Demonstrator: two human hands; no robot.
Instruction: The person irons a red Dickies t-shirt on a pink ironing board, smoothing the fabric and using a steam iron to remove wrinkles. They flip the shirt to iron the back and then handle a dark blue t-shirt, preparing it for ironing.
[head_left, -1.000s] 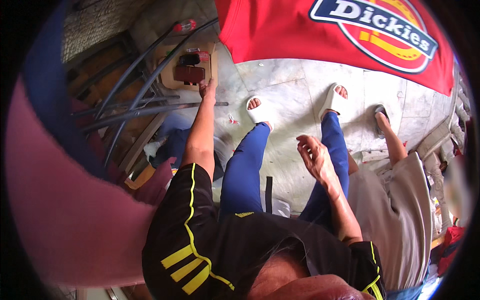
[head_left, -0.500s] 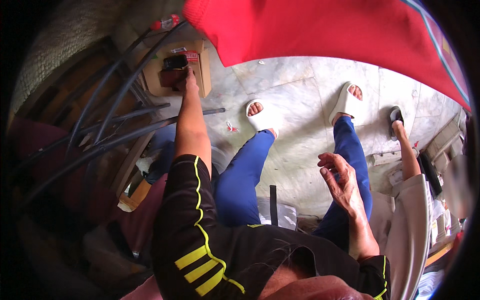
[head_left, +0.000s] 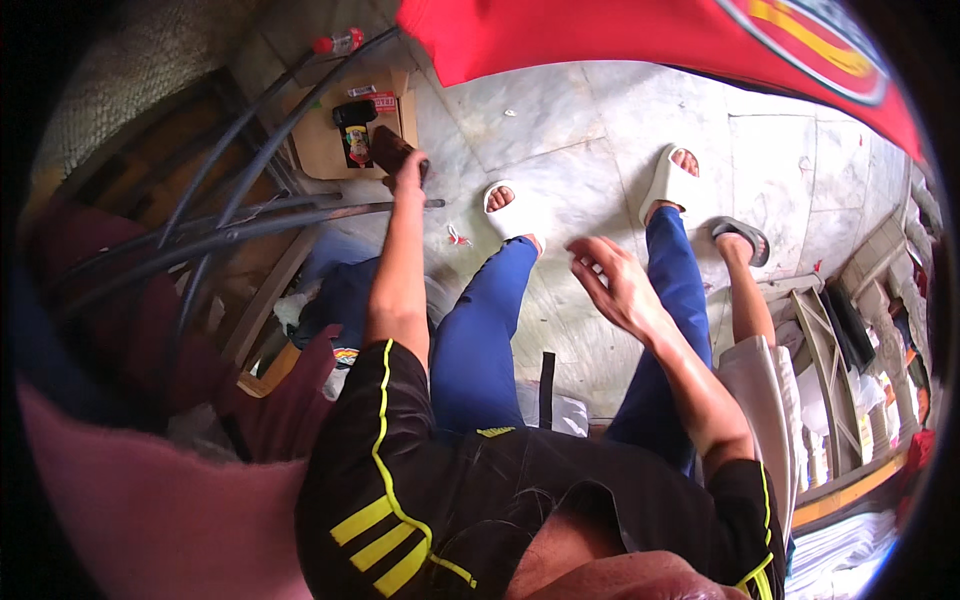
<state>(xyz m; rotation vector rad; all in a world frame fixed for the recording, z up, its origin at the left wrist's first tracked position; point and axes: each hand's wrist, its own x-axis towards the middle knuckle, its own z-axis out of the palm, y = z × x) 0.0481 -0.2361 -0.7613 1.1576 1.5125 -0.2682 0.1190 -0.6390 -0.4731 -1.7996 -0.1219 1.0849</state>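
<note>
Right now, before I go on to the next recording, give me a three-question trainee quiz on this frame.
1. True or false: the left hand is on a dark brown object by the cardboard sheet.
2. The right hand is: A) gripping a pipe B) empty, fingers spread C) holding a bottle.
3. What colour are the slippers below the blue trousers?

Key: 1 true; 2 B; 3 white.

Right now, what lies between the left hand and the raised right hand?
In the head view, between the left hand on the brown object and the open right hand: bare stone floor and a foot in a white sandal.
</note>
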